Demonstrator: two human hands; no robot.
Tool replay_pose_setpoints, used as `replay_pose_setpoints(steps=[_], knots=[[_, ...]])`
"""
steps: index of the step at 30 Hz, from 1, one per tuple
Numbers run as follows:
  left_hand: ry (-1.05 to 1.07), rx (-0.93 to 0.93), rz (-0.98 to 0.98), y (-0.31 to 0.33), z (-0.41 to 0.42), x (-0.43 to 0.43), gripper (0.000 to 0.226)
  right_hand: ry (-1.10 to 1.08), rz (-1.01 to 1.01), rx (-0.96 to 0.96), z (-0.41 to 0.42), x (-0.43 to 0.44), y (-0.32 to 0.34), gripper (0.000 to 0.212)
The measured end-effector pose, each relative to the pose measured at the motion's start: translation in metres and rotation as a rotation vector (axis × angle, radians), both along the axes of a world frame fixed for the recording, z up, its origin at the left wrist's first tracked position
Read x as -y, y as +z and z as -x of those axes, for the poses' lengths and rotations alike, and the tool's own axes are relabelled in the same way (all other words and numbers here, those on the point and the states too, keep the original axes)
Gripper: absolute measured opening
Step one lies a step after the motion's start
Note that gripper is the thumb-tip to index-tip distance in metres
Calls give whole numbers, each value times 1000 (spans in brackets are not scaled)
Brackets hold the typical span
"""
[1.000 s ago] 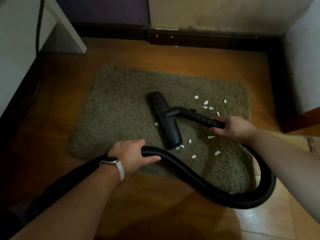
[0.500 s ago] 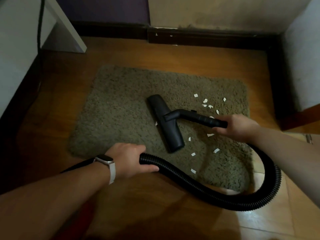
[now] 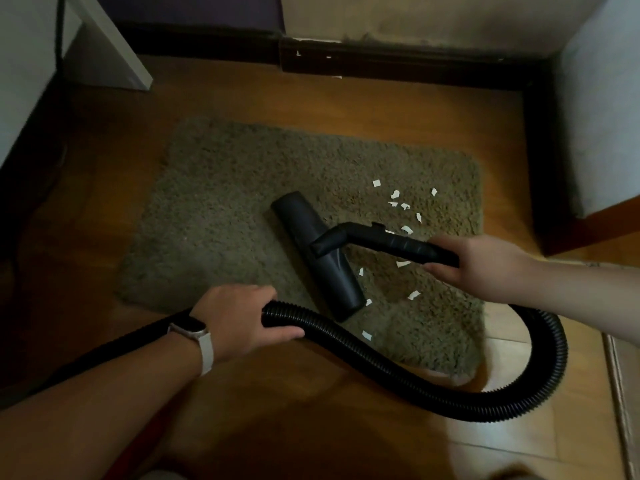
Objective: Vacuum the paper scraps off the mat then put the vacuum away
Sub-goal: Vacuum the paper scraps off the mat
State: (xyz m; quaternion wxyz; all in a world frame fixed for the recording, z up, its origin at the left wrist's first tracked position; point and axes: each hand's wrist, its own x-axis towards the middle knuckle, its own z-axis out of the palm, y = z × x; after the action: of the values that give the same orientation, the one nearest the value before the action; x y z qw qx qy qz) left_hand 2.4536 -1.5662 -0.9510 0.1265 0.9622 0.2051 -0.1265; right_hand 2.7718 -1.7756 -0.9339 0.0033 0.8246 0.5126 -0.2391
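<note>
The right hand (image 3: 485, 268) has its grip clamped round the rigid black plastic vacuum wand (image 3: 391, 242). The left hand (image 3: 239, 320) has its grip clamped round the ribbed black flexible hose (image 3: 381, 362). The flat black floor nozzle (image 3: 318, 258) rests on the shaggy olive mat (image 3: 225, 209), with white paper scraps (image 3: 376, 183) scattered beside it.

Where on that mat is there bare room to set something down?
The mat's left half, from its left edge to the nozzle, is bare. Right of the nozzle is crowded: scraps, the right hand on the wand, and the hose held by the left hand along the near edge.
</note>
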Motion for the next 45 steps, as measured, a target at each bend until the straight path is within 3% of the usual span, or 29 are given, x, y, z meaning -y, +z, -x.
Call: replay_pose_setpoints(steps=[6,11,18,23,27,34,45], knots=[[46,76,-85,-2,9,10,80,75,-9,6,-24,18,4,46],[40,147,-153,-10,9,19,69,-39,-56,-83,-36,48,-18,43],[71,88,-147,-11,7,26,63,-56,4,-149,-30,55,-42,43],[112,72,-118,-15,-2,20,80,-87,24,-132,-40,62,-50,49],[164,-15,-80,-20,-8,19,96,-155,-10,-133,-62,74,-47,41],[120,-3,-115,-25,-5,21,89,-146,-31,-123,-58,66,-46,37],[81,-2,-77,-19,3,22,93,21,98,29,-6,-4,-41,40]])
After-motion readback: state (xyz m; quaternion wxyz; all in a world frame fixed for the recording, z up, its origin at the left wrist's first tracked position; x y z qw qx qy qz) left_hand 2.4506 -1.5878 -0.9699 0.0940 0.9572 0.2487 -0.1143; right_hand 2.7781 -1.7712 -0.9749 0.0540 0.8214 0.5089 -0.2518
